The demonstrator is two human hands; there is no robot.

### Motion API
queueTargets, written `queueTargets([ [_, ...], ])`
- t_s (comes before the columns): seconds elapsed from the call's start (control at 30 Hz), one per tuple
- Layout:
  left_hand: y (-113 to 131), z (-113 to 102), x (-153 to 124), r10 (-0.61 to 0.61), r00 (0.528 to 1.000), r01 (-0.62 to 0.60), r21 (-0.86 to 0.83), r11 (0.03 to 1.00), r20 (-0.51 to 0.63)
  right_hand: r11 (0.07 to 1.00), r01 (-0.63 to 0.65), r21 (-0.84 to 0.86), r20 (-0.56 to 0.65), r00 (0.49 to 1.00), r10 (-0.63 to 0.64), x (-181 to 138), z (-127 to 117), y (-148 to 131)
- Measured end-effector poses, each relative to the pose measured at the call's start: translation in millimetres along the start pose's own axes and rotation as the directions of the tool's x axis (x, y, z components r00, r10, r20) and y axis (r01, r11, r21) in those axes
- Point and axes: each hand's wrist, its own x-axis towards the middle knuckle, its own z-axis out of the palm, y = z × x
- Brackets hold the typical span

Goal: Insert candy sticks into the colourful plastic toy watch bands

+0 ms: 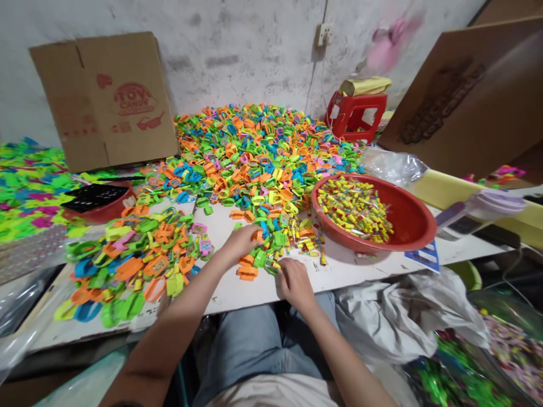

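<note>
My left hand (241, 241) reaches into a small heap of plastic toy pieces (271, 240) on the white table (237, 291), fingertips on an orange piece (257, 235). My right hand (293, 281) rests at the table's front edge, fingers curled on a small green piece (271, 265). Loose orange pieces (246, 271) lie between the hands. A large pile of orange, green, blue and yellow pieces (254, 152) fills the table behind. A red bowl (418, 223) with several small yellow candy packets (354, 206) stands right of the hands.
A second heap of coloured pieces (127, 260) lies at left. A cardboard box (106, 99) leans on the wall. A red dish with a black tray (99, 200) is at left, a red stool (356, 116) at the back, crumpled plastic bags (407, 316) at lower right.
</note>
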Motion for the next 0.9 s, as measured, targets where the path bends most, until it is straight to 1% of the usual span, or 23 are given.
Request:
queueTargets([
  [0.07,5,-17,21,-0.016,1.0,0.016,-0.017,1.0,-0.005,1.0,-0.001,-0.004,0.002,1.0,0.001,0,0,0],
  [0.1,8,-25,30,-0.022,0.999,0.021,-0.042,0.999,-0.032,1.0,-0.002,-0.005,0.002,1.0,0.002,0,0,0],
  [0.17,12,-38,40,-0.051,0.986,0.03,-0.131,0.991,-0.159,1.0,-0.006,-0.003,0.0,1.0,0.006,1,0,0],
  [0.2,13,-41,39,-0.075,0.97,0.037,-0.167,0.985,-0.23,1.0,-0.008,0.0,-0.004,1.0,0.008,1,0,0],
  [0.27,12,-39,21,-0.119,0.942,0.061,-0.19,0.98,-0.313,1.0,-0.011,0.008,-0.016,1.0,0.011,1,-1,-1],
  [0.3,9,-33,5,-0.114,0.952,0.077,-0.139,0.987,-0.284,1.0,-0.011,0.013,-0.023,1.0,0.012,1,-1,-1],
  [0.4,-3,-9,-51,-0.108,0.984,0.098,-0.077,0.992,-0.142,0.999,-0.008,0.035,-0.05,0.999,0.01,1,0,-1],
  [0.47,-11,6,-80,-0.123,0.986,0.118,-0.051,0.992,-0.115,0.998,-0.005,0.056,-0.068,0.998,0.009,-1,0,0],
  [0.5,-14,11,-90,-0.138,0.984,0.133,-0.045,0.99,-0.116,0.998,-0.005,0.069,-0.078,0.997,0.01,-1,1,0],
  [0.57,-18,16,-99,-0.179,0.976,0.174,-0.052,0.983,-0.121,0.995,-0.009,0.097,-0.097,0.995,0.019,-3,1,3],
  [0.67,-19,14,-98,-0.226,0.97,0.217,-0.095,0.972,-0.094,0.99,-0.03,0.136,-0.135,0.99,0.049,-5,1,6],
  [0.8,-17,10,-95,-0.204,0.975,0.19,-0.141,0.972,-0.091,0.98,-0.07,0.187,-0.169,0.98,0.103,-7,1,6],
  [0.9,-13,11,-98,-0.188,0.975,0.166,-0.18,0.97,-0.116,0.966,-0.117,0.232,-0.168,0.973,0.158,-10,-2,-4],
])
